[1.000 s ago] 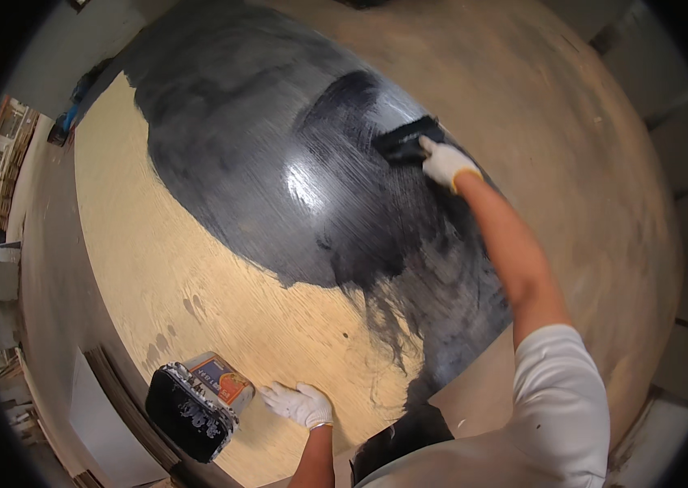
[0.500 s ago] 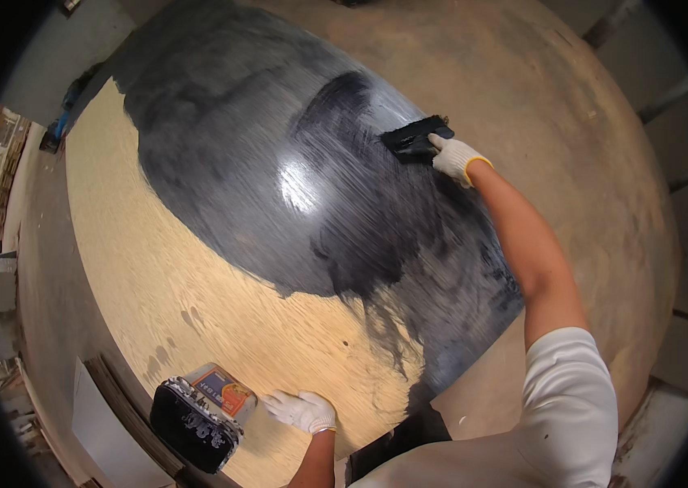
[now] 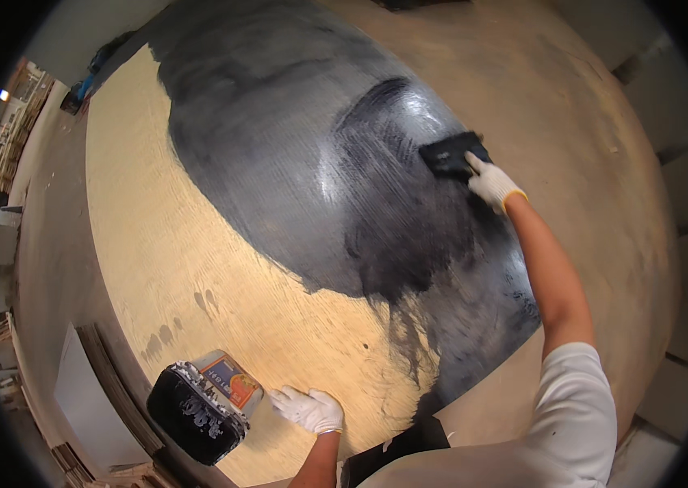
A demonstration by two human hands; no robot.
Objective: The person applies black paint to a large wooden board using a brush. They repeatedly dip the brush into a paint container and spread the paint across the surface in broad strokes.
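Note:
A large wooden board point(image 3: 189, 252) with pale grain lies in front of me, much of it covered in wet black paint point(image 3: 254, 163). Near its far right edge, my right hand point(image 3: 493, 185), in a white knit glove, grips a wide, black-coated paint brush point(image 3: 447, 153) pressed to the painted surface. My left hand point(image 3: 310, 409), also gloved, rests on bare wood at the near side, its fingers stretched out. Just left of those fingers stands a squarish paint bucket point(image 3: 234, 382) with a coloured label and paint-crusted rim; black paint shows inside it.
Dark drips point(image 3: 163, 337) mark the bare wood beyond the bucket. A stack of thin panels point(image 3: 104, 398) leans at the lower left. Brown floor point(image 3: 588, 195) spreads along the right side, and a dark object with blue on it point(image 3: 80, 93) sits at the far left.
My right hand has swept the brush rightward along the painted surface. The whole view has shifted a little. My left hand stays beside the bucket.

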